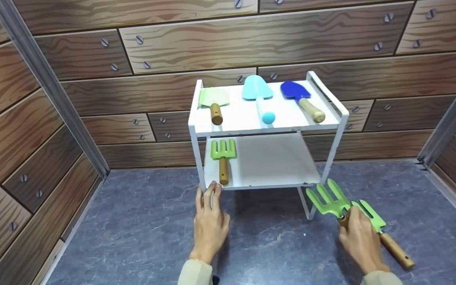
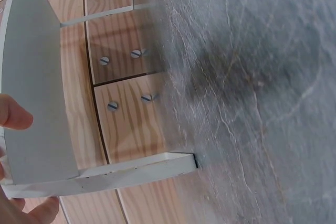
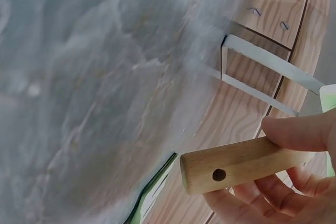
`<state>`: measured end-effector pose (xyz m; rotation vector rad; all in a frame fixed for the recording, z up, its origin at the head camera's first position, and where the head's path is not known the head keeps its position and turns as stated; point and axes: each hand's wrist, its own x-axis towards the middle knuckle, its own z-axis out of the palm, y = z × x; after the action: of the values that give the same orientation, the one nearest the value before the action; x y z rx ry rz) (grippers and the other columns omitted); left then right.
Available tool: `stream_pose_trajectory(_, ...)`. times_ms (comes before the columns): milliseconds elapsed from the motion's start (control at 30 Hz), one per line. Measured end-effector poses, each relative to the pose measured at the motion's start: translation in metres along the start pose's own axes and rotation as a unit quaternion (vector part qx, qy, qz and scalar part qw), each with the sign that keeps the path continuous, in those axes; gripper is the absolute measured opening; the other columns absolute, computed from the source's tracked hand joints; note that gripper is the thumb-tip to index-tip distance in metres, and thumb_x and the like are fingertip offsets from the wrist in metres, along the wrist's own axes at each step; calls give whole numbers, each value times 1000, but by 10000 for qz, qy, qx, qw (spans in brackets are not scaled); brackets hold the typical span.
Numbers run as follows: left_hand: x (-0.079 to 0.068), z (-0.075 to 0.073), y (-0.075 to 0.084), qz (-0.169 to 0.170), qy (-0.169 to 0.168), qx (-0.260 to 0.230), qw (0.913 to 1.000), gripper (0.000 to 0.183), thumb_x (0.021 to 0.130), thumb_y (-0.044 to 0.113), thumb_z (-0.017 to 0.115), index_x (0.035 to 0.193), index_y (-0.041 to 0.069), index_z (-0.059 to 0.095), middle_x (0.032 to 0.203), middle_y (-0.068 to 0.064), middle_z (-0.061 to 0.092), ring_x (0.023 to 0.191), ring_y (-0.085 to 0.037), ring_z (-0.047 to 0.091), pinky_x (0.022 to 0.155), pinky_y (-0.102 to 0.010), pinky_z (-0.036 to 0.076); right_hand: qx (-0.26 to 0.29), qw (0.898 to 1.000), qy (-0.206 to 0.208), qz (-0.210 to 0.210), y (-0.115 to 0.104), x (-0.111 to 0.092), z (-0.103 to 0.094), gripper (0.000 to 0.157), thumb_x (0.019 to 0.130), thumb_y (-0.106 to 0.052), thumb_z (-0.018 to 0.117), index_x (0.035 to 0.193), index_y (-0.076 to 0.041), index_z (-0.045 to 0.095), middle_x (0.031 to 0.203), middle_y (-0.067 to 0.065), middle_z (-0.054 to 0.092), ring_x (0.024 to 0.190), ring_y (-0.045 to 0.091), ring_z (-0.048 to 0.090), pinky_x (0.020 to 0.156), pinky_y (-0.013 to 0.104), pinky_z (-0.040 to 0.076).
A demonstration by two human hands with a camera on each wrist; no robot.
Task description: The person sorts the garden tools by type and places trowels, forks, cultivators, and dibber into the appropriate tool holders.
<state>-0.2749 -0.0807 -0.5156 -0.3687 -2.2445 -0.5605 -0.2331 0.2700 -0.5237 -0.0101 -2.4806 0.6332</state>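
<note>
My right hand (image 1: 358,237) grips a green hand fork (image 1: 331,204) by its wooden handle, tines toward the white two-tier rack (image 1: 275,158). In the right wrist view, thumb and fingers wrap the handle (image 3: 236,166), its holed end sticking out. Beyond that hand, a green-bladed garden tool (image 1: 396,251) with a wooden handle lies on the floor, its blade partly hidden. My left hand (image 1: 210,221) is at the rack's front left corner, fingers on either side of the leg (image 2: 105,179). Just above those fingertips, another green hand fork (image 1: 223,158) lies on the lower shelf.
On the top shelf lie a pale green scraper-like tool (image 1: 214,101), a light blue trowel (image 1: 257,93) and a dark blue trowel (image 1: 297,93). Wood-patterned walls (image 1: 228,47) stand behind and at both sides of the grey marbled floor (image 1: 133,233).
</note>
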Motion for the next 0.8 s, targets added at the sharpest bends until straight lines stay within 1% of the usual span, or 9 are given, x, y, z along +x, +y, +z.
stream_pose_trajectory(67, 0, 0, 0, 13, 22, 23, 10000, 73, 73, 0, 75, 141, -1, 51, 146, -15, 46, 137, -49, 37, 81, -52, 61, 25, 10000, -35, -15, -2, 2, 1, 35, 72, 12, 72, 93, 3, 46, 81, 23, 55, 77, 49, 59, 61, 65, 49)
stream_pose_trajectory(200, 0, -1, 0, 54, 13, 43, 10000, 72, 74, 0, 74, 142, -2, 50, 146, -16, 46, 137, -49, 37, 86, -52, 60, 34, 9998, -185, 49, -7, 4, 2, 34, 73, 11, 72, 92, 2, 45, 82, 21, 55, 77, 48, 59, 61, 64, 49)
stream_pose_trajectory(300, 0, -1, 0, 55, -10, 26, 10000, 71, 75, 1, 73, 142, -2, 50, 146, -16, 46, 137, -49, 37, 88, -52, 59, 36, 9994, -321, 88, -10, 4, 3, 34, 74, 9, 72, 93, 3, 45, 83, 21, 55, 78, 47, 59, 61, 63, 49)
stream_pose_trajectory(367, 1, -1, 0, 55, -9, 10, 10000, 70, 75, 1, 73, 142, -3, 51, 146, -16, 46, 137, -49, 37, 88, -52, 59, 65, 9994, -336, 60, -11, 5, 3, 34, 74, 10, 72, 94, 3, 45, 83, 21, 55, 77, 46, 59, 61, 63, 50)
stream_pose_trajectory(700, 0, 0, 0, 33, 29, 50, 10000, 74, 73, 1, 75, 142, -2, 50, 146, -15, 46, 136, -50, 38, 78, -52, 62, 147, 9991, 171, -369, -21, 7, 9, 36, 69, 14, 74, 90, 0, 47, 80, 17, 55, 74, 45, 59, 59, 62, 50)
stream_pose_trajectory(800, 0, 0, 0, 11, 10, 36, 10000, 74, 73, 1, 75, 143, -1, 50, 147, -15, 46, 136, -49, 38, 77, -52, 62, 195, 9990, 141, -388, -24, 8, 9, 35, 70, 13, 73, 89, 0, 47, 80, 16, 55, 73, 44, 59, 59, 62, 51)
